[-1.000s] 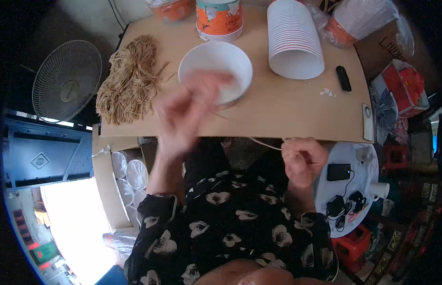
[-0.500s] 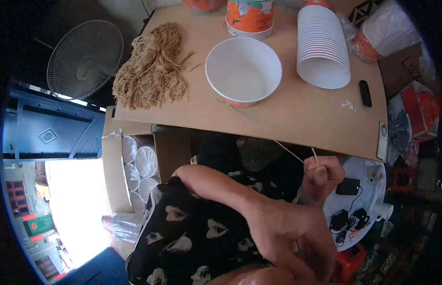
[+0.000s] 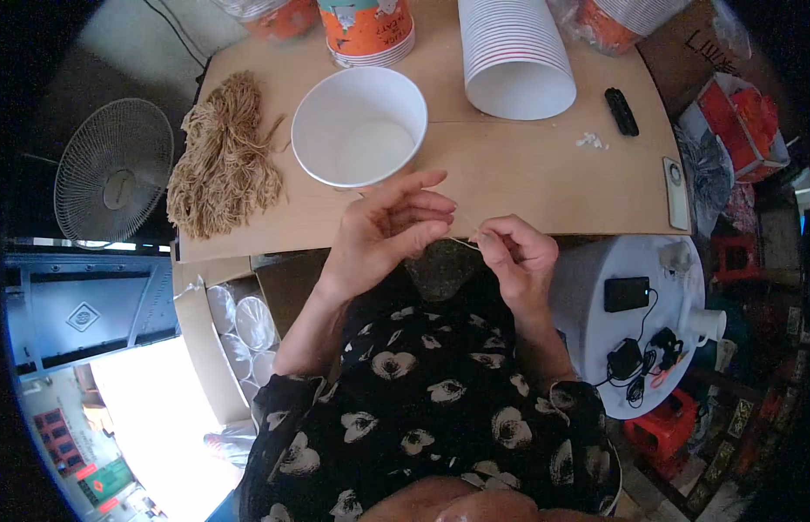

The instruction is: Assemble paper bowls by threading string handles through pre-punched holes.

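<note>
Between the finger and thumb of my right hand (image 3: 518, 257), closed in a pinch, is a thin pale string (image 3: 463, 244). The string reaches left toward my left hand (image 3: 387, 222), whose fingers are stretched out and apart; whether it touches that thumb I cannot tell. Just beyond my left hand stands a large white paper tub (image 3: 313, 130), open at the top, with some whitish contents or sheen at its bottom. A thick bundle of tan strings (image 3: 226, 165) lies left of the tub on the brown table (image 3: 509, 187).
A stack of white paper tubs (image 3: 518, 65) lies on its side at the back. Near it are an orange printed tub (image 3: 367, 30), a black object (image 3: 621, 111) and white scraps (image 3: 592, 140). A fan (image 3: 117, 174) stands left; a round white table (image 3: 588, 287) holds cables at right.
My left hand has risen from low over my lap to the table's front edge, its fingers spreading. My right hand has moved left and up, still pinching the string. The view has shifted.
</note>
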Demonstrator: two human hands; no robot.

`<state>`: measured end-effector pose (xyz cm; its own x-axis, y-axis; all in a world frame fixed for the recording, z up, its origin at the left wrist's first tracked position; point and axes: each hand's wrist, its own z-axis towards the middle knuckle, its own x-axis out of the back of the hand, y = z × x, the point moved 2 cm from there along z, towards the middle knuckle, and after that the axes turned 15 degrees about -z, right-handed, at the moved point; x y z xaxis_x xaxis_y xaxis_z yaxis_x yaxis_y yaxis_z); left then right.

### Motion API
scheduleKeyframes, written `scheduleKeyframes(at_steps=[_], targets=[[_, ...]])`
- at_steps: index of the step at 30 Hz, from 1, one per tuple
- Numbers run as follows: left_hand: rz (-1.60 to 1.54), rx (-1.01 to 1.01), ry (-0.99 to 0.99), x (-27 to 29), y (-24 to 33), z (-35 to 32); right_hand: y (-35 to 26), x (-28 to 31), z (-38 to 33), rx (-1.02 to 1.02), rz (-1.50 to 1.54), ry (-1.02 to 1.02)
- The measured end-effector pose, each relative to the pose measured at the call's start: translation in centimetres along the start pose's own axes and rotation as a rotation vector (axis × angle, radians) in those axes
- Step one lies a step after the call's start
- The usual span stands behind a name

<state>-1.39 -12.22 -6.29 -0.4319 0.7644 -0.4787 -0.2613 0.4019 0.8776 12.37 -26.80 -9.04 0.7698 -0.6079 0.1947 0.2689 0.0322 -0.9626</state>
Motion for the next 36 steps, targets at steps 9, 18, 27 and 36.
scheduleKeyframes(at_steps=[9, 18, 27, 36], targets=[[0.081, 0.095, -0.013, 0.9, -1.3, 0.4, 1.1, -0.6, -0.3, -0.039, 0.029, -0.109], [0.311, -0.125, 0.087, 0.6, -1.2, -0.5, 0.6, -1.4, 0.2, -0.055, -0.033, -0.106], [0.800, -0.349, 0.043, 0.3, -0.1, -0.9, 0.8, -1.8, 0.4, 0.030, -0.085, -0.097], [1.317, -0.638, -0.047, 1.7, 6.1, 1.8, 2.1, -2.6, 2.5, 0.071, 0.032, 0.256]])
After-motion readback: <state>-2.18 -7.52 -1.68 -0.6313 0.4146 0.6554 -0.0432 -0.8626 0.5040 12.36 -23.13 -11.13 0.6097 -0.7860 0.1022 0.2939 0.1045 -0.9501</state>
